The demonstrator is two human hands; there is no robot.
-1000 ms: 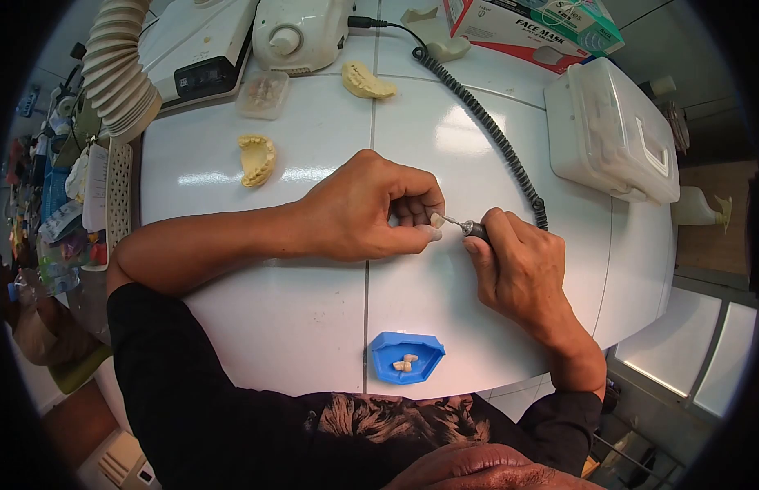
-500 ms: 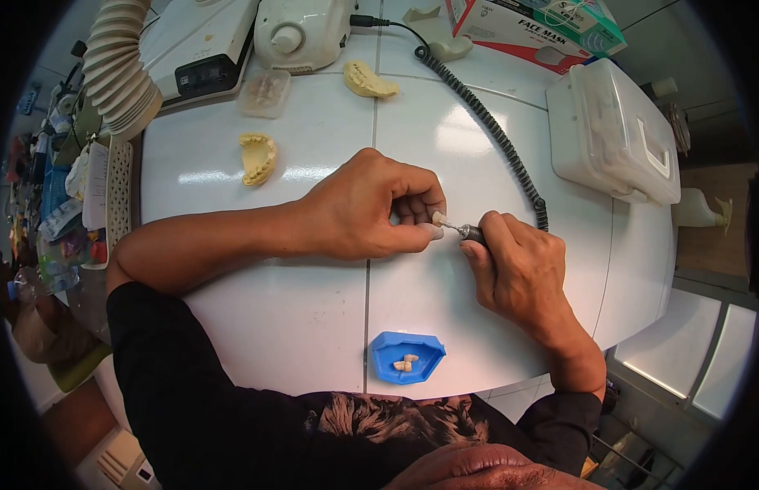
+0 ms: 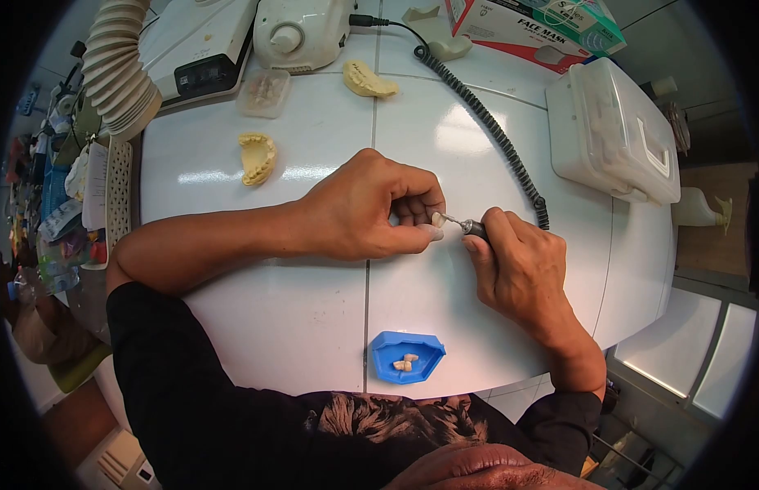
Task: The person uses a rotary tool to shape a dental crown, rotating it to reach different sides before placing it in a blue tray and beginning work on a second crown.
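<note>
Between the thumb and fingertips of my left hand (image 3: 375,204) is a small tooth-coloured dental crown (image 3: 438,220). My right hand (image 3: 522,261) grips a dark dental handpiece (image 3: 475,229) like a pen, and its thin bur reaches left to the crown. White dust coats my left thumb tip. Below my hands, near the table's front edge, a blue tray (image 3: 382,369) holds several more tooth-coloured pieces (image 3: 405,363). A yellowish plaster dental model (image 3: 258,159) lies beyond my left forearm, and a second plaster model (image 3: 368,80) lies farther back.
A coiled black cord (image 3: 498,135) runs from near the white control unit (image 3: 303,34) towards the handpiece. A lidded white box (image 3: 616,135) stands at the right. A ribbed hose (image 3: 120,73) hangs at back left, near a small clear container (image 3: 265,93). Mask boxes (image 3: 526,37) sit behind.
The handpiece has tilted slightly, and its bur now meets the crown a little higher up. The crown has turned slightly in my left fingers. Both arms stay in place.
</note>
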